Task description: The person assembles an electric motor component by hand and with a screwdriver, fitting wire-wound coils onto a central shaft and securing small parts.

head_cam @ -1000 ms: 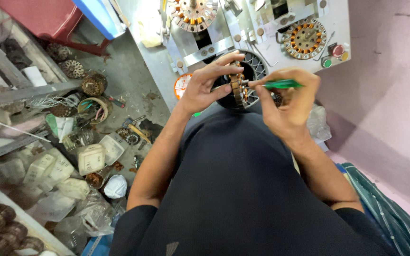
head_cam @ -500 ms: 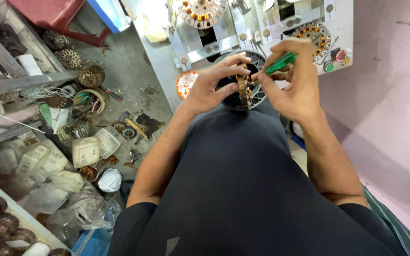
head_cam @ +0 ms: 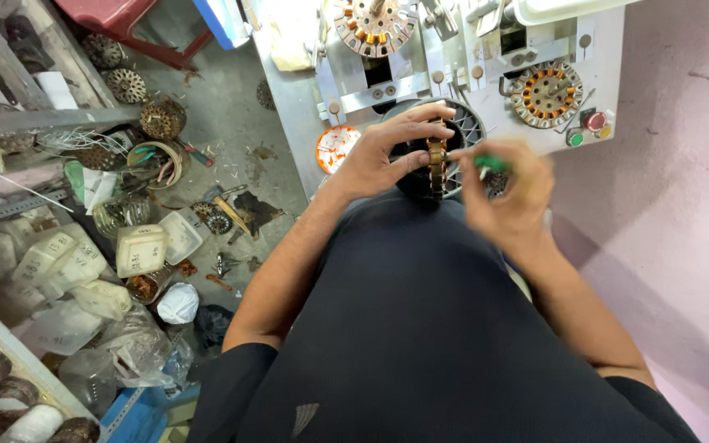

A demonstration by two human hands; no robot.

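Note:
My left hand grips a round motor stator with copper windings, held edge-on above my lap in the head view. My right hand, blurred by motion, holds a green-handled tool with its tip close to the stator's rim. Both hands are just in front of a grey winding machine, beside a black fan-like housing.
Two more wound stators are mounted on the machine, near red and green buttons. The floor at left is littered with old stators, wire coils, plastic containers and bags. A pink wall is at right.
My right hand with the green tool has dropped lower and turned, now blurred. The left hand keeps its grip on the stator. The camera view has shifted slightly.

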